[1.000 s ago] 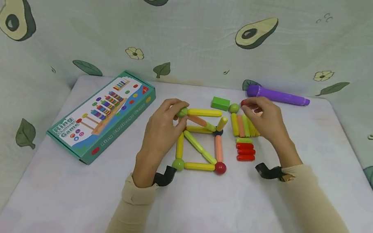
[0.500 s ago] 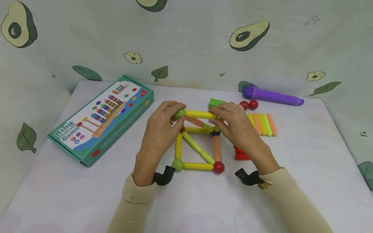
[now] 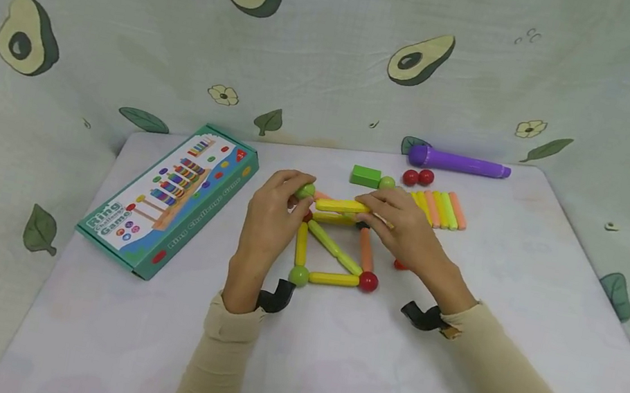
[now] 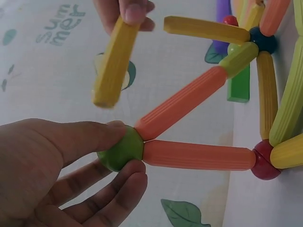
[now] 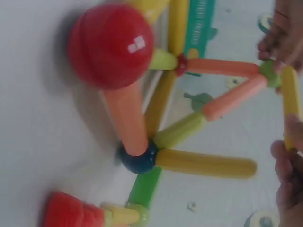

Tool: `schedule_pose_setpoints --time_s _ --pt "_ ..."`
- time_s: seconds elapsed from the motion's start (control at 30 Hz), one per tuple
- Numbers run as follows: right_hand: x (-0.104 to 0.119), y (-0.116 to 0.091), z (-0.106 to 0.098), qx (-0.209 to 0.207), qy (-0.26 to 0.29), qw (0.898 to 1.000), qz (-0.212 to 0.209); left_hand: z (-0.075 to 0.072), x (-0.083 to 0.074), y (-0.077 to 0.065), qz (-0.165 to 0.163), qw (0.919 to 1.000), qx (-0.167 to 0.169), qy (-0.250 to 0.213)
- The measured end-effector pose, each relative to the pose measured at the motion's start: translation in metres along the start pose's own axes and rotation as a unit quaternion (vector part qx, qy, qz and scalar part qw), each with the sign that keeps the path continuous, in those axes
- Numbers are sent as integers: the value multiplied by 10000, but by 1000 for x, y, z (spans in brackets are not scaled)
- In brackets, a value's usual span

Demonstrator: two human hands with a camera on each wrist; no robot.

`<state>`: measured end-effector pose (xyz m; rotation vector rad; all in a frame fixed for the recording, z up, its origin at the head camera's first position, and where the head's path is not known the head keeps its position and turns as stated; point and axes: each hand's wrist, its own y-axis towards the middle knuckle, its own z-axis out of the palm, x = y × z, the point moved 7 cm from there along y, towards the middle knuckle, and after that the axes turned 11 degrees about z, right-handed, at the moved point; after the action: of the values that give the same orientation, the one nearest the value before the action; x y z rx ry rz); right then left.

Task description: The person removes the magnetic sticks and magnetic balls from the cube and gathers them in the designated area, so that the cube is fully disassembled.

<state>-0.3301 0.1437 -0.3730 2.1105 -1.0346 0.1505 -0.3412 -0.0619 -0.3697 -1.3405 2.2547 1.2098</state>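
Ball-and-rod frame point(image 3: 333, 247) on the white table point(image 3: 335, 369).
I read the left hand point(image 3: 271, 224) pinching its raised green ball point(image 4: 122, 150); the right hand point(image 3: 410, 231) grips a yellow rod point(image 3: 338, 205), apart from that ball. Beyond: purple stick point(image 3: 466, 165).

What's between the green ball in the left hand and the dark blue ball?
The left wrist view shows an orange rod and a lime rod, end to end: orange at the green ball, lime at the dark blue ball.
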Motion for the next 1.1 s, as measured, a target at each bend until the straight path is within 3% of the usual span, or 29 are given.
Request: schedule_pose_setpoints --time_s 0.17,0.23,0.4,0.57,0.8,1.0,1.1 --pt "-34 -17 -38 -634 161 9879 1404 0 -2 0 97 9999 -50 -87" --pt "-53 -26 -52 -820 32 9758 2027 0 -2 0 114 9999 -76 -74" --pt "-102 -56 -84 -1355 -111 9331 3330 -2 -2 0 168 9999 -34 -21" --pt "-139 -79 -96 -1433 -457 9076 3921 -2 -1 0 193 9998 -13 54" --pt "-177 -104 -93 -900 -880 8690 4786 -1 0 -2 115 9999 17 51" --pt "-194 -117 -83 -300 -852 8640 4953 1 -1 -3 116 9999 48 59" --pt "-194 -119 -79 17 -836 8664 4923 1 -2 -3 134 9999 46 65"
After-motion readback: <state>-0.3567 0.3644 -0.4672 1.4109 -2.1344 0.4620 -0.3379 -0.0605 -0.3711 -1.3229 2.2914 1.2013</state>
